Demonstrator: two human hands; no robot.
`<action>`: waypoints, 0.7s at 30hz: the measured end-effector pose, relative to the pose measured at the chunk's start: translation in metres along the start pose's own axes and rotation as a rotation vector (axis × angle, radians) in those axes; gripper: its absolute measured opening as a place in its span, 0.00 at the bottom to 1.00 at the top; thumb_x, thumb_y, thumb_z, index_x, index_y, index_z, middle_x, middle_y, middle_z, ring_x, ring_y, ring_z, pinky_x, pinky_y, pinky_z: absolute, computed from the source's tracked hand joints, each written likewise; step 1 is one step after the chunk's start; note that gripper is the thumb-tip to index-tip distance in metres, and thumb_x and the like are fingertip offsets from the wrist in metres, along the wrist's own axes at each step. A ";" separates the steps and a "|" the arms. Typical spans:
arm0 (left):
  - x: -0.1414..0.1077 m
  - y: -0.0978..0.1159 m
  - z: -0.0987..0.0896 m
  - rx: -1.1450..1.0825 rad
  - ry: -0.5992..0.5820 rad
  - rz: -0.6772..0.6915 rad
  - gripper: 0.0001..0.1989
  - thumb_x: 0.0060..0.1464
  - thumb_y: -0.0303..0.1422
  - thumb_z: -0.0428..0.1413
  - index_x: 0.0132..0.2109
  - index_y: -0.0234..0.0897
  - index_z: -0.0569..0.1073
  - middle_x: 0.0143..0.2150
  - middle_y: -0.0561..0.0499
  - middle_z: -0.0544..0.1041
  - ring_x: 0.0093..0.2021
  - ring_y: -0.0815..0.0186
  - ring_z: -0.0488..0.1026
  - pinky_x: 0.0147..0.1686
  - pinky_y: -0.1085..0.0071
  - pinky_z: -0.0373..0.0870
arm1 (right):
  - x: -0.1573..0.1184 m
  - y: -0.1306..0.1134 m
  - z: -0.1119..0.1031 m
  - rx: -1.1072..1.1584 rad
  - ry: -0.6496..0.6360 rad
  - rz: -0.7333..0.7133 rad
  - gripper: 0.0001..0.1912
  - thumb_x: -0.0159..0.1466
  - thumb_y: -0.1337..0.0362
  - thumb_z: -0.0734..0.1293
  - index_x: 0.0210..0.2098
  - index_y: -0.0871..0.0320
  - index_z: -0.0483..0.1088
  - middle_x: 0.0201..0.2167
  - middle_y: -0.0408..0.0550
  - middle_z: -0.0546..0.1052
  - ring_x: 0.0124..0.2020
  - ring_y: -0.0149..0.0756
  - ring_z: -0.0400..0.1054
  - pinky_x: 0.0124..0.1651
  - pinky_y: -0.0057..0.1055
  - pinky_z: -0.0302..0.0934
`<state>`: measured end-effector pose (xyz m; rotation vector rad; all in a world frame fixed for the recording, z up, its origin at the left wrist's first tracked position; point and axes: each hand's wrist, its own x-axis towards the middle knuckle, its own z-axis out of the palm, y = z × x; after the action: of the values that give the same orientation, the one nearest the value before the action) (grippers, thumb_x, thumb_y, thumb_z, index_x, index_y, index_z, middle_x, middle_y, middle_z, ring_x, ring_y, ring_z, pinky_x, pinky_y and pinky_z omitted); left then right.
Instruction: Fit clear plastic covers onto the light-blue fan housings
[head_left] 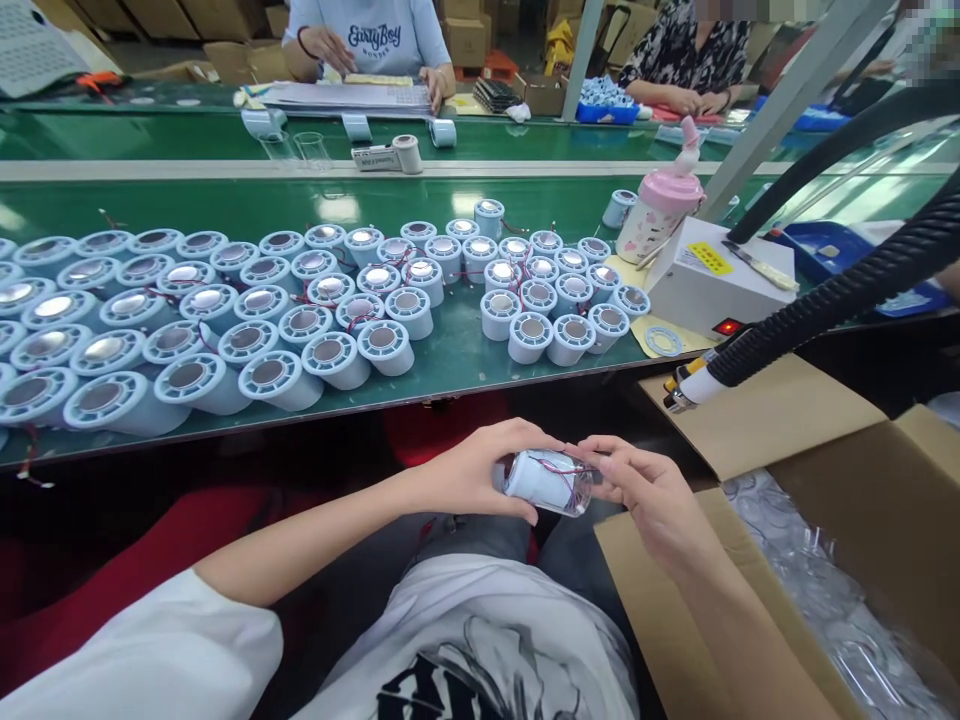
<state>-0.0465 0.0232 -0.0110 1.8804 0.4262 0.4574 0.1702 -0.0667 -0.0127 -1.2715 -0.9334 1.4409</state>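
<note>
Over my lap, my left hand (499,470) is wrapped round a clear plastic cup with a light-blue cylindrical part (541,478) inside it. Thin red and dark wires run along that part toward the cup's right end. My right hand (637,485) pinches at the right end of the clear cup (581,492), fingers closed against its edge. Both hands are in front of the bench edge, below the rows of similar blue cylinders (330,358).
A green bench (450,375) carries several blue cylinders with wires. At right stand a white box device (712,275), a pink cup (664,205) and a black hose (825,300). A cardboard box (862,500) holds clear plastic pieces (810,590). Two people sit opposite.
</note>
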 end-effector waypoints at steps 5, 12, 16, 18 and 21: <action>-0.003 0.006 0.004 -0.354 -0.018 -0.209 0.31 0.47 0.32 0.64 0.58 0.39 0.64 0.56 0.43 0.70 0.52 0.58 0.71 0.50 0.61 0.70 | 0.000 0.003 -0.002 -0.129 -0.085 -0.208 0.05 0.58 0.58 0.72 0.32 0.51 0.78 0.50 0.49 0.75 0.53 0.47 0.69 0.47 0.39 0.71; -0.005 0.006 0.006 -0.584 -0.036 -0.249 0.31 0.49 0.31 0.63 0.59 0.42 0.64 0.63 0.41 0.63 0.54 0.56 0.70 0.43 0.64 0.73 | -0.013 0.004 -0.001 -0.713 -0.068 -0.552 0.19 0.56 0.64 0.74 0.47 0.49 0.72 0.54 0.50 0.73 0.55 0.43 0.67 0.55 0.35 0.66; -0.007 0.012 0.003 -0.455 -0.045 -0.202 0.36 0.45 0.29 0.65 0.61 0.45 0.63 0.62 0.44 0.66 0.56 0.57 0.69 0.53 0.62 0.68 | -0.016 0.004 -0.004 -0.565 -0.092 -0.383 0.20 0.56 0.62 0.74 0.47 0.46 0.69 0.51 0.44 0.74 0.52 0.39 0.69 0.52 0.32 0.67; -0.008 0.015 0.002 -0.427 -0.049 -0.186 0.38 0.45 0.29 0.66 0.62 0.45 0.62 0.63 0.44 0.65 0.56 0.57 0.69 0.54 0.62 0.67 | -0.017 0.002 -0.004 -0.487 -0.108 -0.288 0.19 0.57 0.61 0.73 0.47 0.45 0.69 0.50 0.42 0.74 0.49 0.38 0.71 0.51 0.30 0.68; -0.010 0.017 0.003 -0.371 -0.036 -0.158 0.38 0.45 0.29 0.66 0.62 0.44 0.63 0.63 0.43 0.65 0.57 0.56 0.68 0.55 0.63 0.67 | -0.019 0.000 -0.001 -0.387 -0.114 -0.176 0.18 0.57 0.60 0.73 0.47 0.46 0.69 0.50 0.43 0.73 0.47 0.37 0.71 0.48 0.29 0.69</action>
<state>-0.0523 0.0102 0.0026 1.4826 0.4301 0.3681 0.1714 -0.0850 -0.0079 -1.3525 -1.4168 1.2410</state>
